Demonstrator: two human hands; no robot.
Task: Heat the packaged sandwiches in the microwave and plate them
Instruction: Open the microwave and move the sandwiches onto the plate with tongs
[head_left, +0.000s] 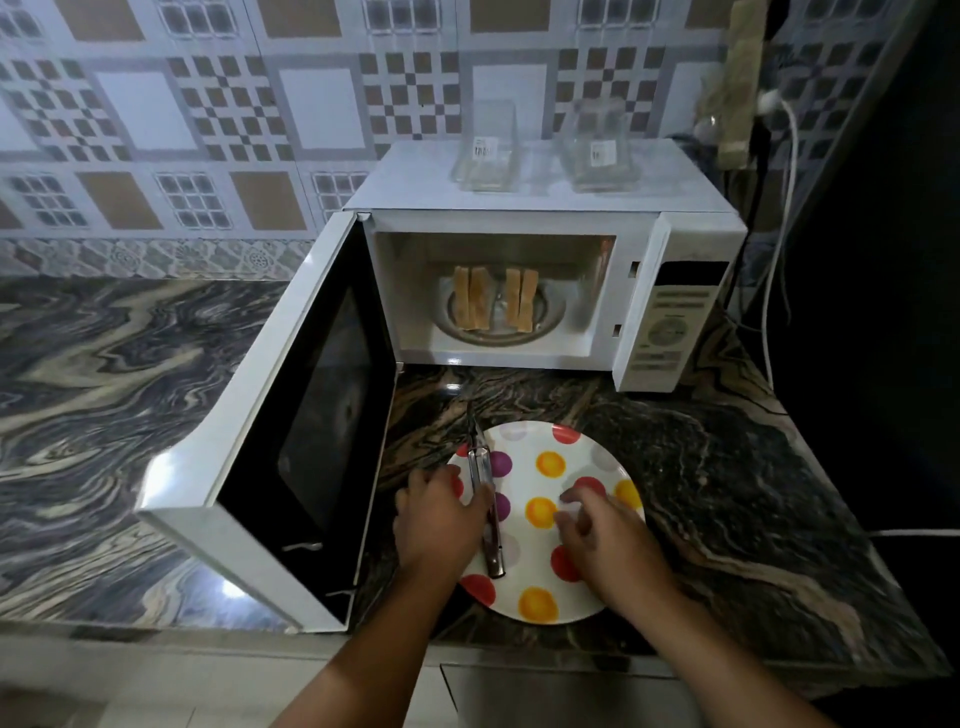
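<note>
Two unwrapped sandwiches (493, 305) stand on the turntable inside the open microwave (644, 291), their empty packages (485, 148) on top. Plating is left. The left hand (441, 519) grips tongs (485, 499) over the spotted plate (582, 452); the right hand (602, 540) hovers there, fingers loosely spread.
</note>
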